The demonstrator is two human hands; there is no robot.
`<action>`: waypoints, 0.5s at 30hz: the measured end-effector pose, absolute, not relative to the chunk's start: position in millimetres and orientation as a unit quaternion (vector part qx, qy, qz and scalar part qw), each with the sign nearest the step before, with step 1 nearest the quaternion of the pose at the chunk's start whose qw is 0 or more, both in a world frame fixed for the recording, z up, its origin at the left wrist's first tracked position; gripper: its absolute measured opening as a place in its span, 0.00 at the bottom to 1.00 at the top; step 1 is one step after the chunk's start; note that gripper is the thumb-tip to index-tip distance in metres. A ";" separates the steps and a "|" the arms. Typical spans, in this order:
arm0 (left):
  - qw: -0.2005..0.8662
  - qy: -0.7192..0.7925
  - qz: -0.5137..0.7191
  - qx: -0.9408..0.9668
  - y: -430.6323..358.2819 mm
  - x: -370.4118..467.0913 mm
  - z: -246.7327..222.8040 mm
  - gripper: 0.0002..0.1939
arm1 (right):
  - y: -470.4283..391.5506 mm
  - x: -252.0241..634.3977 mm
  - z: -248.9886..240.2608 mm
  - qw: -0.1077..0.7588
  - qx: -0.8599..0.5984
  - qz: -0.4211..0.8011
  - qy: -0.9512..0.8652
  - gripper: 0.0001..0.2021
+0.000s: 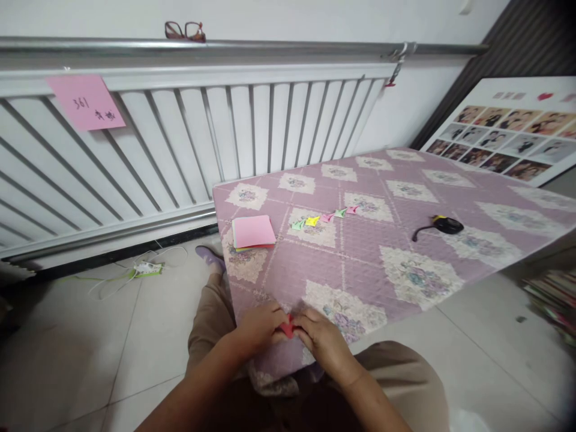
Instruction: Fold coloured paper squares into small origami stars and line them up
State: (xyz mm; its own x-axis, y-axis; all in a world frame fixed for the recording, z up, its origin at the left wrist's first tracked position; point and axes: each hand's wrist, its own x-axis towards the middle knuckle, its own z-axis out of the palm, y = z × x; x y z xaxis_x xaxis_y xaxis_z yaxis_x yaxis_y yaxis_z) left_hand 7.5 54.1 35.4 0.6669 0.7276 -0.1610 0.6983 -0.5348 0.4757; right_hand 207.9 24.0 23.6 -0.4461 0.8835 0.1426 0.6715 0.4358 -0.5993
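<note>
Near the front edge of the cloth-covered table, my left hand (262,324) and my right hand (320,336) pinch a small folded red paper (287,326) between them, one hand on each side. The paper's exact shape is partly hidden by my fingers. Beyond my hands, a row of several small folded paper pieces (326,218) in green, yellow and pink runs across the table. To the left of that row lies a stack of coloured paper sheets (254,231) with a pink one on top.
The table (306,269) has a purple patterned cloth. A black object (447,225) with a curved stem lies at its right. Behind stand a white radiator (261,120) and a board of photos (508,132). A power strip (148,269) is on the floor at left.
</note>
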 end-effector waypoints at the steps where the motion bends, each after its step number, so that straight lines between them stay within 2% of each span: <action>1: 0.259 0.407 0.029 0.876 54.0 7.6 36.9 0.07 | 24.2 208.0 21.7 0.227 -0.477 0.233 -0.816 0.06; 6: 0.263 0.419 0.036 0.868 52.5 9.3 37.7 0.06 | 25.3 207.3 18.4 0.226 -0.511 0.243 -0.793 0.08; 10: 0.273 0.433 0.045 0.858 50.8 9.8 33.6 0.05 | 25.7 204.1 20.6 0.215 -0.545 0.250 -0.771 0.14; 15: 0.279 0.478 0.058 0.831 49.2 11.1 34.8 0.08 | 26.9 201.8 24.3 0.212 -0.536 0.259 -0.775 0.07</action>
State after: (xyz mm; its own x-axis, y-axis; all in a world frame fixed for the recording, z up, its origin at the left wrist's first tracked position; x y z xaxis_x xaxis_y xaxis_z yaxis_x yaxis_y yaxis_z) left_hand 11.1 49.2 34.8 0.5355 0.8272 -0.1703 0.7622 -0.3865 0.5194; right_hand 201.8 26.9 24.3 -0.3361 0.9404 0.0525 0.7207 0.2927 -0.6285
